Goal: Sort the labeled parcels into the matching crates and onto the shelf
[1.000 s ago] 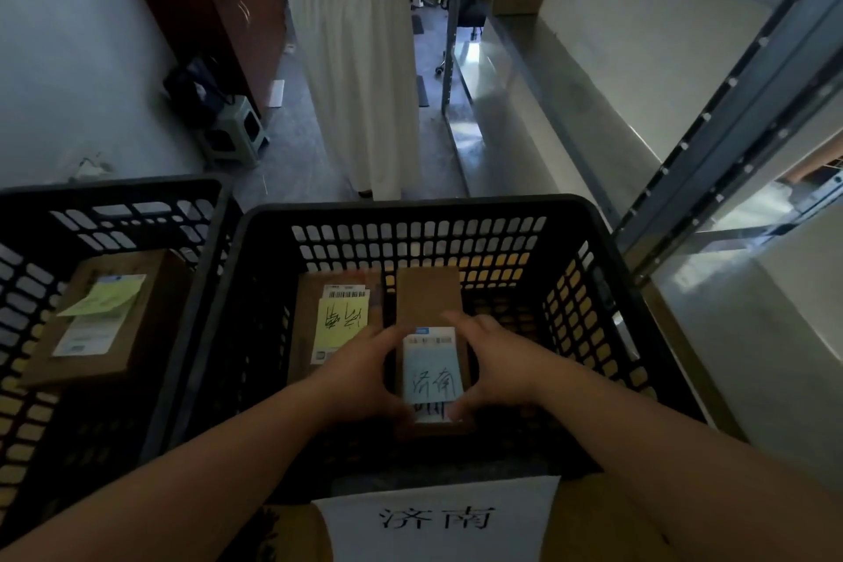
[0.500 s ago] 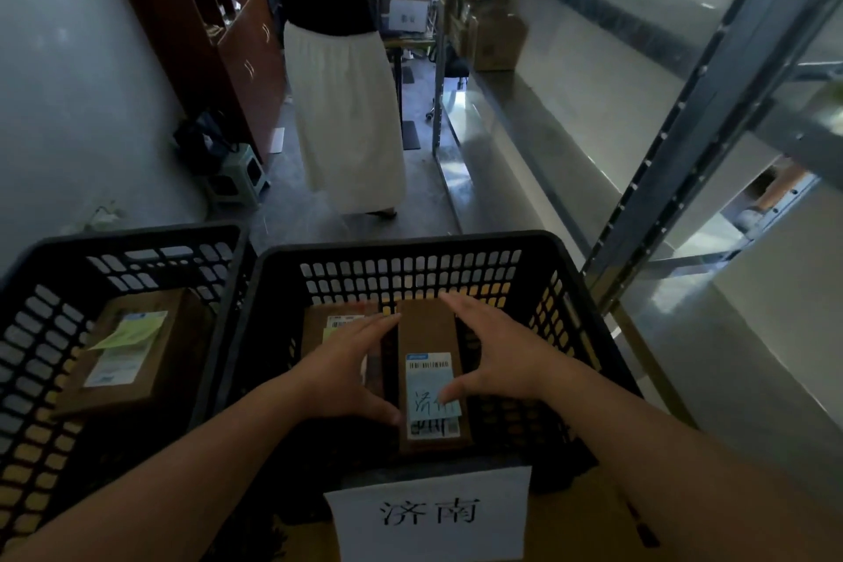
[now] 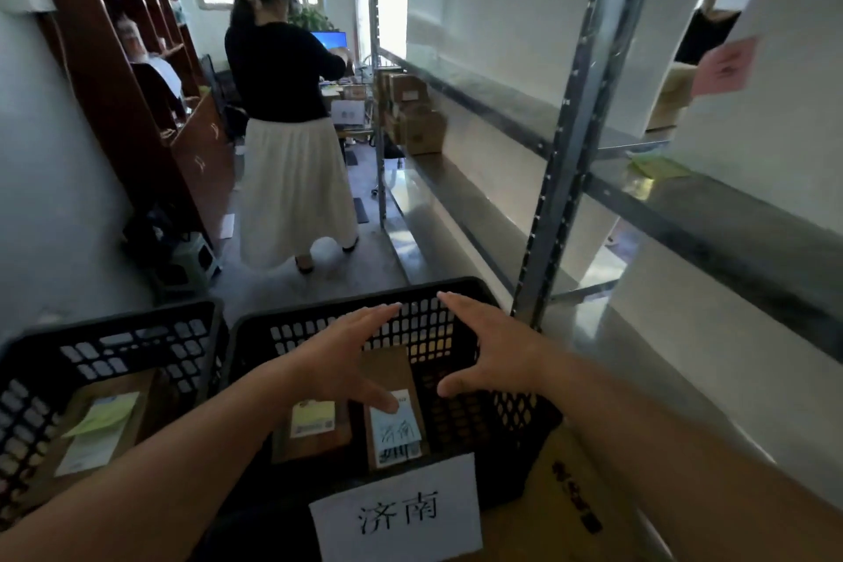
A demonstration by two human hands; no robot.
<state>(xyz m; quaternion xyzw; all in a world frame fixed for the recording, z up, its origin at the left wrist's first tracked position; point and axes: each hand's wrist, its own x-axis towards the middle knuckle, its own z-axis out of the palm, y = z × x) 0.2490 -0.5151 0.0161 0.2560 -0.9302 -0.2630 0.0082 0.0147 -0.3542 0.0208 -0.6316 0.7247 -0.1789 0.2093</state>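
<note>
A black crate with a white paper sign on its near wall holds two brown parcels. The right parcel carries a blue-white handwritten label; the left parcel has a yellow note. My left hand hovers above them, fingers spread, holding nothing. My right hand is lifted over the crate's right side, also spread and empty. A second black crate on the left holds a parcel with a yellow note.
A metal shelf rack runs along the right, with cardboard boxes far down it and a pink note on a white panel. A person in a white skirt stands in the aisle ahead. A brown cabinet lines the left wall.
Both hands have let go of the right parcel and lifted up and apart; it now lies in the crate. My head has tilted up, showing more of the aisle and shelf.
</note>
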